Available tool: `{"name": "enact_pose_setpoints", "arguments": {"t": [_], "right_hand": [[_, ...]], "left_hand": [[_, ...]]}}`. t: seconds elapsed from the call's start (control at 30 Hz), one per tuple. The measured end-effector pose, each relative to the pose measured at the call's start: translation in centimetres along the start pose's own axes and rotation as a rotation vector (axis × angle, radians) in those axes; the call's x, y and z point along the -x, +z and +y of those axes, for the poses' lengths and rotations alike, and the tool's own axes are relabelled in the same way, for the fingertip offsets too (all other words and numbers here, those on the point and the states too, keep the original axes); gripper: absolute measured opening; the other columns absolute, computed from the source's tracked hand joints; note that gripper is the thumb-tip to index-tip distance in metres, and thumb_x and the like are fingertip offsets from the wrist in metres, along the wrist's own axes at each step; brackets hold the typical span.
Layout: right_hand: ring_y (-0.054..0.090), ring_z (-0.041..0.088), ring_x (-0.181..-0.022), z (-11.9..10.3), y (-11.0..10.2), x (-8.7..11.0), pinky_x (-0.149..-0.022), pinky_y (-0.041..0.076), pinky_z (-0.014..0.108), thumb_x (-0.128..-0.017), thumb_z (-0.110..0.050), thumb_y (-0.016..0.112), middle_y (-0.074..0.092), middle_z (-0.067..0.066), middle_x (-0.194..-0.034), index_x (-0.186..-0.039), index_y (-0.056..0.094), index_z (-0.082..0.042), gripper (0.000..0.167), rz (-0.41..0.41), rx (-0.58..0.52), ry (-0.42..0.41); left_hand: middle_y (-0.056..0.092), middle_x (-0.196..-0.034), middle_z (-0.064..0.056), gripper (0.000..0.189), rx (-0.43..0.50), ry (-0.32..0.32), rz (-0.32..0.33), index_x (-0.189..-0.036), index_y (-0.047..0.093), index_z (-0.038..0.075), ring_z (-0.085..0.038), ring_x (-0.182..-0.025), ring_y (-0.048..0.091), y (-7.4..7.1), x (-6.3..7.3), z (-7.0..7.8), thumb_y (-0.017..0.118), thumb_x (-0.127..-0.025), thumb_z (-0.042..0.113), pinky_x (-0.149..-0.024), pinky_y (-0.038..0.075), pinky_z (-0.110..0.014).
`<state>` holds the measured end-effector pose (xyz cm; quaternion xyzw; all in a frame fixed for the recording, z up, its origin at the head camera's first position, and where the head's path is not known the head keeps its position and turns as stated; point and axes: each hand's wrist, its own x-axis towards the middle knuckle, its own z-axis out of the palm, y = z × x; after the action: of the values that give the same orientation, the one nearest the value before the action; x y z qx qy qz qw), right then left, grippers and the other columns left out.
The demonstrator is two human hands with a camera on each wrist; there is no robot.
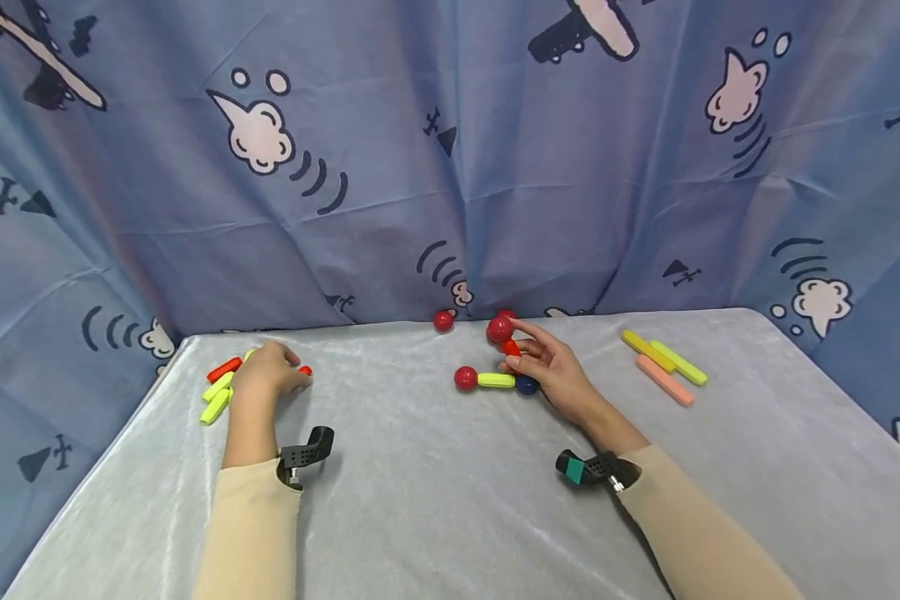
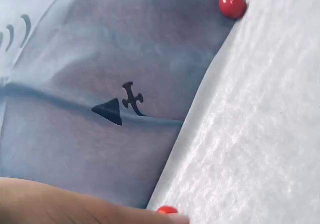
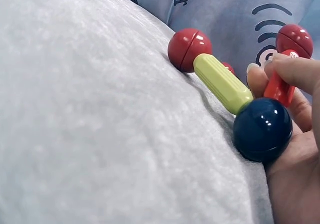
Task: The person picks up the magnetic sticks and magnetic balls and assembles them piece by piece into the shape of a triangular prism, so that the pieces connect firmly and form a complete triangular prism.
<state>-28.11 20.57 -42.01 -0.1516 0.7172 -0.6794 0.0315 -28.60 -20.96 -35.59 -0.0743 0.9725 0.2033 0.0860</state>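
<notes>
In the head view, my right hand (image 1: 566,379) pinches a red magnetic rod (image 3: 279,88) between thumb and fingers. A red ball (image 1: 499,328) sits at the rod's far end, and a dark blue ball (image 3: 262,130) at its near end by my palm. From the blue ball a ribbed yellow-green rod (image 1: 497,381) runs left to another red ball (image 1: 466,378). At the left, my left hand (image 1: 266,371) pinches a small red piece, probably a rod (image 1: 305,370); mostly its end shows past the fingertips.
Beside my left hand lie yellow-green rods (image 1: 216,407) and a red rod (image 1: 224,368). A loose red ball (image 1: 443,321) rests at the table's back edge, against the curtain (image 1: 390,208); another is partly hidden behind the held ball. Yellow, yellow-green and salmon rods (image 1: 664,380) lie at right.
</notes>
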Motion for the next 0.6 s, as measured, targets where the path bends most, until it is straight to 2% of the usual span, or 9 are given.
{"name": "enact_pose_setpoints", "arguments": {"t": [0.07, 0.13, 0.23, 0.37, 0.43, 0.5, 0.6], "right_hand": [[0.074, 0.008, -0.091, -0.1, 0.0, -0.2, -0.089, 0.058, 0.020, -0.099, -0.002, 0.060, 0.059, 0.027, -0.128, -0.156, 0.035, -0.010, 0.063, 0.000, -0.007, 0.000], [0.074, 0.008, -0.091, -0.1, 0.1, -0.3, -0.089, 0.058, 0.020, -0.099, -0.002, 0.061, 0.060, 0.025, -0.126, -0.156, 0.036, -0.010, 0.063, -0.001, -0.011, 0.002], [0.074, 0.008, -0.090, -0.2, 0.0, -0.3, -0.089, 0.058, 0.021, -0.099, -0.001, 0.061, 0.062, 0.017, -0.123, -0.157, 0.035, -0.009, 0.064, 0.000, -0.011, 0.006], [0.074, 0.006, -0.090, -0.2, -0.2, -0.1, -0.089, 0.058, 0.020, -0.099, 0.000, 0.060, 0.065, 0.005, -0.117, -0.157, 0.034, -0.008, 0.064, 0.012, -0.007, 0.007], [0.074, 0.006, -0.090, -0.2, -0.2, 0.0, -0.088, 0.058, 0.020, -0.099, 0.001, 0.059, 0.065, 0.001, -0.115, -0.157, 0.034, -0.007, 0.064, 0.014, -0.012, 0.004], [0.074, 0.006, -0.089, -0.2, -0.1, 0.0, -0.089, 0.058, 0.020, -0.099, 0.001, 0.060, 0.066, -0.001, -0.113, -0.157, 0.034, -0.007, 0.064, 0.010, -0.020, 0.001], [0.074, 0.007, -0.089, -0.2, 0.1, -0.1, -0.089, 0.059, 0.021, -0.098, 0.001, 0.060, 0.066, -0.002, -0.112, -0.157, 0.034, -0.007, 0.064, 0.003, -0.028, -0.005]], "left_hand": [[0.069, -0.109, -0.021, 0.028, 0.011, -0.009, 0.017, -0.108, 0.070, 0.004, -0.033, -0.095, 0.063, 0.2, 0.0, -0.2, 0.071, -0.084, 0.019, -0.076, 0.051, -0.046], [0.069, -0.105, -0.019, 0.021, 0.030, 0.010, 0.037, -0.102, 0.070, 0.004, -0.032, -0.092, 0.062, 0.4, 0.0, 0.2, 0.070, -0.086, 0.017, -0.076, 0.051, -0.045], [0.069, -0.106, -0.019, 0.021, 0.102, 0.094, 0.074, -0.105, 0.071, 0.002, -0.032, -0.095, 0.063, 1.0, -0.5, 1.4, 0.069, -0.089, 0.015, -0.082, 0.051, -0.045], [0.071, -0.111, -0.019, 0.026, 0.287, 0.241, 0.125, -0.114, 0.069, 0.000, -0.031, -0.102, 0.065, 2.5, -1.0, 5.5, 0.068, -0.094, 0.016, -0.089, 0.052, -0.043], [0.071, -0.110, -0.019, 0.025, 0.397, 0.315, 0.138, -0.115, 0.069, 0.001, -0.031, -0.100, 0.069, 3.5, -0.9, 8.1, 0.068, -0.096, 0.016, -0.085, 0.055, -0.040], [0.071, -0.109, -0.018, 0.025, 0.506, 0.378, 0.133, -0.116, 0.070, 0.002, -0.030, -0.097, 0.072, 4.7, -0.7, 10.5, 0.068, -0.096, 0.016, -0.080, 0.058, -0.036], [0.071, -0.108, -0.016, 0.025, 0.666, 0.449, 0.097, -0.118, 0.070, 0.003, -0.028, -0.092, 0.074, 6.3, -0.3, 13.1, 0.068, -0.097, 0.015, -0.077, 0.062, -0.036]]}}
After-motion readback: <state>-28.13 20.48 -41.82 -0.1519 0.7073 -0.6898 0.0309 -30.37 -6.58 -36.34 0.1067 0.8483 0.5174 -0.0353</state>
